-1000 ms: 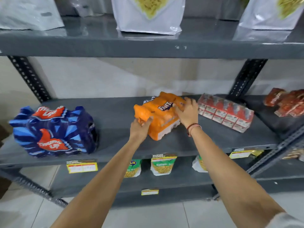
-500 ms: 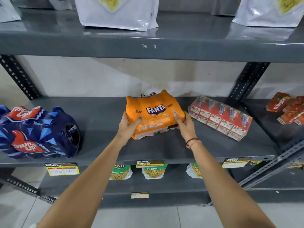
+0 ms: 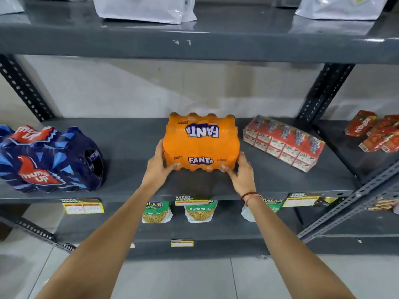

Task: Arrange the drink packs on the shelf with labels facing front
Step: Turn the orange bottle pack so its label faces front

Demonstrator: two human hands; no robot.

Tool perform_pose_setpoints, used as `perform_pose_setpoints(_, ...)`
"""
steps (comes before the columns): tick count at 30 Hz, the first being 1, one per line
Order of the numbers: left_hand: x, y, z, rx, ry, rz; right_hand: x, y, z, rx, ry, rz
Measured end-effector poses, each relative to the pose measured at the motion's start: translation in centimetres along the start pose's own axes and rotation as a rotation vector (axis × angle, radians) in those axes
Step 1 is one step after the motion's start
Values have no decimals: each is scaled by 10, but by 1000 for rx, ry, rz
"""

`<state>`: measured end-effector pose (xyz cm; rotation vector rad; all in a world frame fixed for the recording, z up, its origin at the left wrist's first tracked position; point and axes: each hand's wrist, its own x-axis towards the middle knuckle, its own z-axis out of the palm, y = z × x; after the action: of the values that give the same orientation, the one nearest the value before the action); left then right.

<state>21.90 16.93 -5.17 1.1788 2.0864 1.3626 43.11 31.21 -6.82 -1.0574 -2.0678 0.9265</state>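
Note:
An orange Fanta pack (image 3: 200,143) stands square on the grey middle shelf (image 3: 133,143), its front label upright and facing me. My left hand (image 3: 158,167) grips its lower left corner and my right hand (image 3: 239,171) grips its lower right corner. A dark blue Thums Up pack (image 3: 49,158) lies at the shelf's left end, turned slightly, its open end toward the Fanta. A red pack of small juice cartons (image 3: 282,142) lies angled at the right.
Loose red juice cartons (image 3: 375,132) lie on the neighbouring shelf to the right. White pouches (image 3: 146,7) stand on the top shelf. Snack bags (image 3: 199,211) hang below, behind price tags (image 3: 83,206). A slanted upright (image 3: 323,91) stands behind the red pack.
Both hands turned the Fanta pack from a tilted, skewed pose to standing square with its label to the front. My hands slid down to its lower corners.

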Motion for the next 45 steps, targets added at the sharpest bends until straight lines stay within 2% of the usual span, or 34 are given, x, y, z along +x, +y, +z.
perform_pose_setpoints(3,-2,6,1,12,6,-42,-5,-4,-2,89,-28,32)
perform_pose_setpoints(7,-37,11,21,-76,321,-97,-7,-13,-12,356,73,134)
perform_pose_setpoints(9,-57,20,38,-158,414,-117,10,-24,-18,499,130,188)
perform_pose_setpoints(11,-69,35,57,-185,350,-111,32,-37,-23,586,95,232)
perform_pose_setpoints(15,-73,67,98,-92,-14,-27,65,-52,-28,728,-103,264)
perform_pose_setpoints(17,-68,78,114,-68,-120,-47,70,-53,-31,694,-155,255)
perform_pose_setpoints(22,-58,84,135,-56,-184,-33,61,-56,-34,521,-233,185)
perform_pose_setpoints(25,-58,76,136,-53,-116,-38,47,-55,-30,423,-139,139)
perform_pose_setpoints(29,-53,62,125,-30,-20,-48,16,-53,-19,424,14,121)
perform_pose_setpoints(33,-39,47,85,-159,68,-79,-18,-63,6,425,189,60)
perform_pose_setpoints(36,-26,22,34,-144,-6,-95,-44,-79,33,422,270,34)
perform_pose_setpoints(38,-17,6,0,-40,-104,-64,-62,-91,53,464,260,24)
perform_pose_setpoints(40,-8,-5,-27,-22,-155,-58,-74,-103,69,483,175,-2)
perform_pose_setpoints(41,-5,-10,-37,-26,-136,-63,-76,-108,74,481,108,-13)
perform_pose_setpoints(43,-3,-19,-48,-56,15,-103,-74,-112,77,458,-27,-55)
perform_pose_setpoints(45,-9,-26,-48,-45,251,-165,-64,-112,69,378,-2,-129)
